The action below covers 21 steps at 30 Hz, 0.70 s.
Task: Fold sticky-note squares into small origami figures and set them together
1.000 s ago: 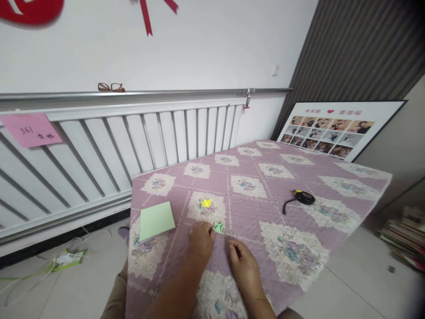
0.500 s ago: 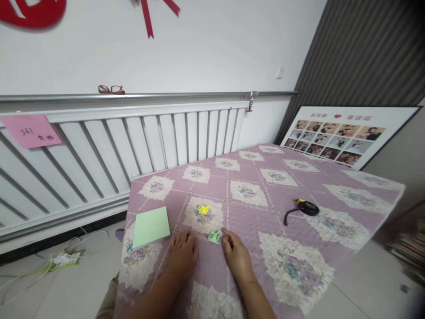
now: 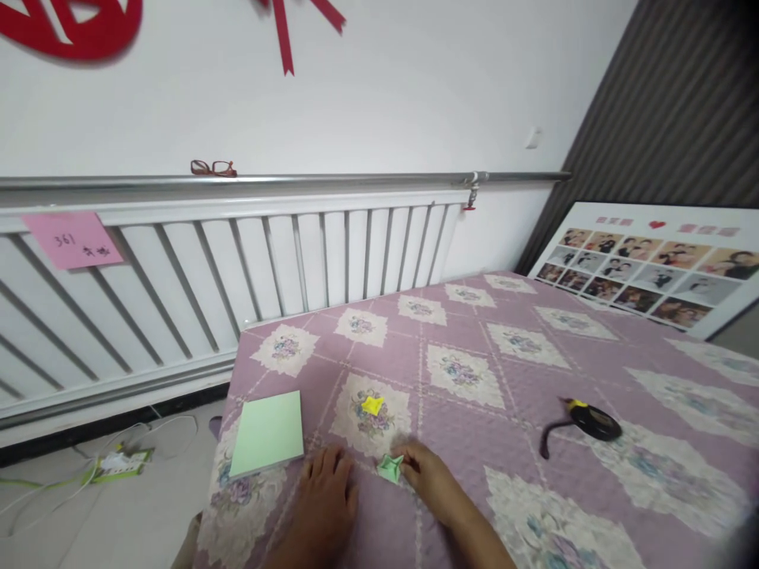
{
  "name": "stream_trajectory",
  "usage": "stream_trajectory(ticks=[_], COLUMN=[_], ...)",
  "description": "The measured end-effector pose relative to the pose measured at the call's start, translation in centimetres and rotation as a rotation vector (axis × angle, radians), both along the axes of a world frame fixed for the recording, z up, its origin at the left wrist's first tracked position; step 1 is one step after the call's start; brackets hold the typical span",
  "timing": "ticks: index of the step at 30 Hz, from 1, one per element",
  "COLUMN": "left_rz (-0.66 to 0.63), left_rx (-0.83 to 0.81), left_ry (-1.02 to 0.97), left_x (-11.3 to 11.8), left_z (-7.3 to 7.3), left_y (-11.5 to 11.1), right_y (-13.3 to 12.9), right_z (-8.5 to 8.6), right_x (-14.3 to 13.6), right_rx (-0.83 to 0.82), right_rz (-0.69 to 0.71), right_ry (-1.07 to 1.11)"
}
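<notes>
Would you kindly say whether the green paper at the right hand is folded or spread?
Folded: the green paper shows creased facets and pointed corners.

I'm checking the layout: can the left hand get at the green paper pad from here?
Probably yes: the left hand lies palm down, just right of the green paper pad, with only cloth between them. The right hand is out of the way, at the small green folded paper.
</notes>
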<state>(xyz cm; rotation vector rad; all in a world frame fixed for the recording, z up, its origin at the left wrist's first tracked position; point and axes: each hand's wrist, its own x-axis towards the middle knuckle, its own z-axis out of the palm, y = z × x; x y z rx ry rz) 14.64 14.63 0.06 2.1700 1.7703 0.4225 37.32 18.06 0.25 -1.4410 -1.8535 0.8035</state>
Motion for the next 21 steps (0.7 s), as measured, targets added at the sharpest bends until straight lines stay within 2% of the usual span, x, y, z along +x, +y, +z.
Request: stream_trajectory(ticks=[5, 12, 16, 21], left_rz=[-0.006, -0.04, -0.041, -0.061], left_rx=[-0.06, -0.138, -0.205, -0.254], left_ry=[0.001, 0.021, 0.057, 0.05], left_x=[0.0, -0.2, -0.2, -0.3], left_z=[-0.1, 0.0, -0.2, -0.2], left_y=[0.3, 1.0, 1.5, 1.9], right_y=[1.9, 8.3, 11.3, 13.2], right_z=[0.7, 1.5, 1.4, 1.1], right_x=[1.0, 4.6, 4.9, 4.8], right_rx=[0.0, 0.014, 0.009, 0.001], right_rz=[0.07, -0.051, -0.042, -0.023], right_ry=[-0.031, -0.087, -0.097, -0.095])
